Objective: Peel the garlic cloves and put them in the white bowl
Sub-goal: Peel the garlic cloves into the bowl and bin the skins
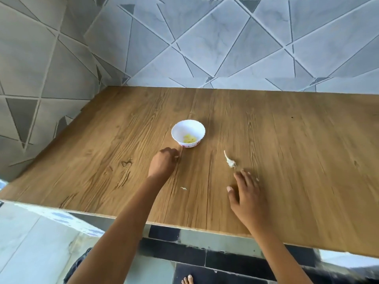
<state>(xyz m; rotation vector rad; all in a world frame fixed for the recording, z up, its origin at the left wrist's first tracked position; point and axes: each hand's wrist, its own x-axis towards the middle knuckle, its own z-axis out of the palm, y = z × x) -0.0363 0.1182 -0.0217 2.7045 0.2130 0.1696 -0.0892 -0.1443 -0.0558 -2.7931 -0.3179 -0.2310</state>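
Peeled cloves sat as a yellowish heap at the bottom of the bowl, which stood about mid-table, well away from the far wall. Left hand was just near-left of the bowl, almost touching its base, fingers curled under. From the back of it I couldn't tell if a clove was tucked in there or not. Off to the right lay a bare stem with papery bits on it, and the right hand hovered just near of that, fingers spread, holding nothing. One skin scrap lay between the arms on the table. No unpeeled cloves that I could see, so my guess is it was nearly done. If the left hand had one, I'd lift it right over the rim and drop it in, without bumping that light bowl.
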